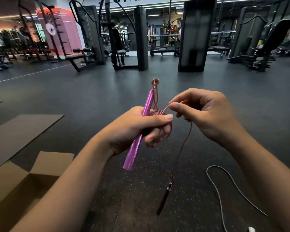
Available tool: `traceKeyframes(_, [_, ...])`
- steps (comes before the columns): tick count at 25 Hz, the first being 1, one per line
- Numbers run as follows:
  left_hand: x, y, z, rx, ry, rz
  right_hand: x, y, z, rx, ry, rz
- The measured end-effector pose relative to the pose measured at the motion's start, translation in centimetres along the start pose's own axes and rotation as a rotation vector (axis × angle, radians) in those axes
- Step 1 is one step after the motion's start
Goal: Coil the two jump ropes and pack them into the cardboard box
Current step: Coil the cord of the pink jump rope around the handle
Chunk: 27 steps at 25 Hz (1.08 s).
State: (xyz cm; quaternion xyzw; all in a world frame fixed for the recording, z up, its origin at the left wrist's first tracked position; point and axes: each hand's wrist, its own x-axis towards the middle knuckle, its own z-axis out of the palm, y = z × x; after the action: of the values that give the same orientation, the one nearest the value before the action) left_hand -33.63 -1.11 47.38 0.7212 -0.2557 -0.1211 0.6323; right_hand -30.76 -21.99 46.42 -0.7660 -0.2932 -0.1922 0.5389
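Note:
My left hand point(141, 126) grips a shiny pink handle point(134, 149) of the pink jump rope, with several loops of its thin cord point(159, 113) gathered under the thumb. My right hand point(203, 114) pinches the cord just right of those loops. From there the cord hangs down to the second, darker handle point(163, 200), which dangles above the floor. A grey rope point(224, 186) lies loose on the floor at lower right. The open cardboard box point(15, 186) stands at lower left, its inside mostly hidden by my left forearm.
A flat sheet of cardboard point(22, 129) lies on the dark rubber floor behind the box. A small white object point(251, 229) shows at the bottom edge near the grey rope. Gym machines and benches point(84, 56) stand farther back.

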Motion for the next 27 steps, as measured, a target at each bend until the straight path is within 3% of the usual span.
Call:
traceKeyframes(3, [0.0, 1.1, 0.7, -0.461, -0.024, 0.112, -0.6, 1.0, 1.7, 0.249, -0.034, 0.174])
traceKeyframes(5, [0.3, 1.8, 1.0, -0.706, 0.088, 0.205, -1.6, 1.9, 3.0, 0.347, -0.195, 0.362])
traceKeyframes(7, [0.6, 1.8, 0.4, -0.74, 0.245, 0.304, -2.7, 2.2, 4.0, 0.394, -0.447, 0.535])
traceKeyframes(8, [0.8, 1.4, -0.2, -0.618, 0.34, 0.353, -3.0, 2.1, 4.2, 0.363, -0.555, 0.564])
traceKeyframes(10, [0.8, 0.1, -1.6, -0.144, 0.55, 0.406, -3.1, 1.0, 4.2, 0.193, -0.684, 0.496])
traceKeyframes(12, [0.6, -1.2, -2.4, 0.312, 0.602, 0.342, -2.5, -0.5, 3.4, 0.007, -0.735, 0.327])
traceKeyframes(14, [0.4, -1.9, -2.5, 0.548, 0.403, 0.227, -1.4, -2.2, 2.1, -0.131, -0.697, 0.148])
traceKeyframes(17, [0.1, -2.1, -1.6, 0.491, 0.138, 0.069, -0.1, -2.7, 0.1, -0.191, -0.395, 0.03])
traceKeyframes(20, [0.3, -1.8, -0.9, 0.296, 0.098, 0.006, 0.0, -1.6, 0.0, -0.146, -0.166, 0.081])
traceKeyframes(27, [0.7, -1.6, 0.3, 0.217, 0.083, 0.013, -0.6, 0.0, 0.3, -0.102, -0.23, 0.095])
